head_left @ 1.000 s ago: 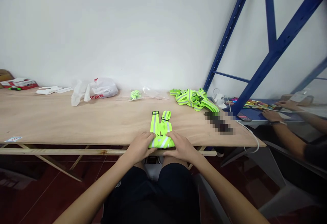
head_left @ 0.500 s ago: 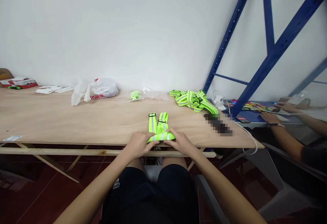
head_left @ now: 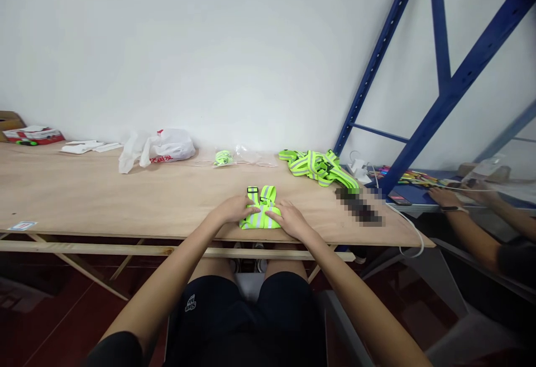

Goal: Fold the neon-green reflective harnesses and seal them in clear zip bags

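Observation:
A neon-yellow reflective strap vest [head_left: 260, 220] with silver stripes lies folded into a small bundle near the front edge of the table. Two strap loops and a black buckle [head_left: 253, 190] point away from me at its far side. My left hand [head_left: 234, 209] grips the bundle's left side, thumb across the top. From the right, my right hand [head_left: 292, 220] holds it too, with its thumb on the striped face. Parts of the fingers are hidden at the edges of the bundle.
A tangled pile of similar reflective straps [head_left: 314, 166] lies back right. Behind are a clear bag with a yellow-green roll [head_left: 223, 158] and a white plastic bag [head_left: 171, 145]. A blue rack [head_left: 422, 115] rises at right, beside another person's hands [head_left: 446, 196]. A white cable [head_left: 412, 224] hangs over the edge.
The near part of the vest has been folded over, away from me, onto the straps. Both hands moved slightly forward with it and now rest on top of the flatter bundle.

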{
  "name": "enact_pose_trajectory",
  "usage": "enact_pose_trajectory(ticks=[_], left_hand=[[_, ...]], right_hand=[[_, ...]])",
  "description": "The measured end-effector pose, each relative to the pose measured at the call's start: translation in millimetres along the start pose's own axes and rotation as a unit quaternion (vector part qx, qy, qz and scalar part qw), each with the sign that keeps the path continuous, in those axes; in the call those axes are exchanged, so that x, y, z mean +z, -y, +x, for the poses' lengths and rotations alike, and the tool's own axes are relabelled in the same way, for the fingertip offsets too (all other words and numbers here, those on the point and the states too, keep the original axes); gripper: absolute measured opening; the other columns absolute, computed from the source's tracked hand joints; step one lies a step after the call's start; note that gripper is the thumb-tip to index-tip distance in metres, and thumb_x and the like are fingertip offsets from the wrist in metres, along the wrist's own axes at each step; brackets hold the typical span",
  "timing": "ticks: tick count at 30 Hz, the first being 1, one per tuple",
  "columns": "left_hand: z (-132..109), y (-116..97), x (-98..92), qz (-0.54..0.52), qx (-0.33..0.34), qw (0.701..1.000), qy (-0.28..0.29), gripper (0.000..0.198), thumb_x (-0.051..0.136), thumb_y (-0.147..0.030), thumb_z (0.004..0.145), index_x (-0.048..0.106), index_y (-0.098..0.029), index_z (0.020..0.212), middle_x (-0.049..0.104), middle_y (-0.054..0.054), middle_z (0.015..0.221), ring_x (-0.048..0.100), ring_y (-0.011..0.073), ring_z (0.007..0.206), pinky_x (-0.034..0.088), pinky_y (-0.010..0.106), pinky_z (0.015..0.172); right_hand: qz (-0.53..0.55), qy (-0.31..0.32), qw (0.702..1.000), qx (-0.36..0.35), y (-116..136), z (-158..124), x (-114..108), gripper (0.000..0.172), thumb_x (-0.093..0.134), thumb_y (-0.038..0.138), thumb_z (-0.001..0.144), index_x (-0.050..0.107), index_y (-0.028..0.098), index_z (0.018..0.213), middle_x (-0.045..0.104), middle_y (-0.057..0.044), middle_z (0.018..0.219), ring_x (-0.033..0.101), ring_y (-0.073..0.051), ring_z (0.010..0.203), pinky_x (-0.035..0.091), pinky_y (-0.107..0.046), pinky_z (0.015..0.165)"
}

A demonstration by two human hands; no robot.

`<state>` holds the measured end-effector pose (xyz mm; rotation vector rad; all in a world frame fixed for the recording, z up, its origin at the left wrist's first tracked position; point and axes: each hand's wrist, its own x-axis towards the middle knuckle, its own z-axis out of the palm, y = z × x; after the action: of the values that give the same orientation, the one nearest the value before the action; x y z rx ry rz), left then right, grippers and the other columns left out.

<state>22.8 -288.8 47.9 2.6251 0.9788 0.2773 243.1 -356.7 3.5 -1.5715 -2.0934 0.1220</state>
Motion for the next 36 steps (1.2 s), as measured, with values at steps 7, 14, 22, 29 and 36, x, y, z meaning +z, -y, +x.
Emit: enact_pose_trajectory(ticks=[7,14,22,29,36], left_hand=[[10.3,12.4,6.1,-0.017,-0.024,0.999,-0.015,0.037,0.052,-0.05,0.091,0.06,-0.016,0.106,0.07,0.007,0.093,0.063,0.0216,0.076,0.044,0.029,0.064],[10.8,6.7,7.7,0.011,-0.02,0.995,-0.096,0.023,0.061,-0.041,0.088,0.061,-0.018,0.09,0.067,0.006,0.09,0.062,0.0222,0.08,0.044,0.03,0.067],[-34.1,-7.4,17.8,0.084,0.044,0.964,-0.249,0.025,0.05,-0.037,0.098,0.059,-0.019,0.083,0.062,0.008,0.088,0.059,0.0237,0.088,0.045,0.036,0.083],[-81.4,4.8,35.6,0.103,0.13,0.956,-0.243,0.029,0.041,-0.028,0.101,0.062,-0.016,0.116,0.064,0.015,0.126,0.058,0.026,0.12,0.045,0.04,0.103],[-67.2,2.3,48.3,0.108,0.073,0.98,-0.15,0.06,0.039,-0.045,0.102,0.032,-0.014,0.153,0.033,0.018,0.16,0.029,0.0294,0.149,0.028,0.047,0.12]], right_hand=[[-0.054,-0.039,0.998,0.015,8.1,-0.5,2.1,0.039,0.053,0.045,0.098,0.056,0.014,0.122,0.063,-0.015,0.117,0.058,-0.028,0.107,0.046,-0.038,0.091],[-0.063,-0.008,0.997,-0.035,4.5,5.9,4.7,0.031,0.046,0.038,0.102,0.067,0.018,0.114,0.071,-0.012,0.112,0.062,-0.025,0.106,0.046,-0.036,0.093],[-0.063,-0.007,0.997,-0.044,4.8,5.9,0.4,0.033,0.045,0.036,0.103,0.069,0.016,0.113,0.07,-0.014,0.116,0.061,-0.025,0.11,0.046,-0.038,0.098],[-0.036,-0.002,0.998,-0.058,4.5,7.3,0.3,0.031,0.047,0.033,0.102,0.069,0.016,0.116,0.07,-0.013,0.118,0.061,-0.026,0.113,0.045,-0.041,0.102],[-0.029,0.002,0.998,-0.064,5.8,7.7,-0.6,0.034,0.046,0.033,0.102,0.069,0.014,0.119,0.07,-0.016,0.121,0.061,-0.027,0.115,0.045,-0.042,0.102]])
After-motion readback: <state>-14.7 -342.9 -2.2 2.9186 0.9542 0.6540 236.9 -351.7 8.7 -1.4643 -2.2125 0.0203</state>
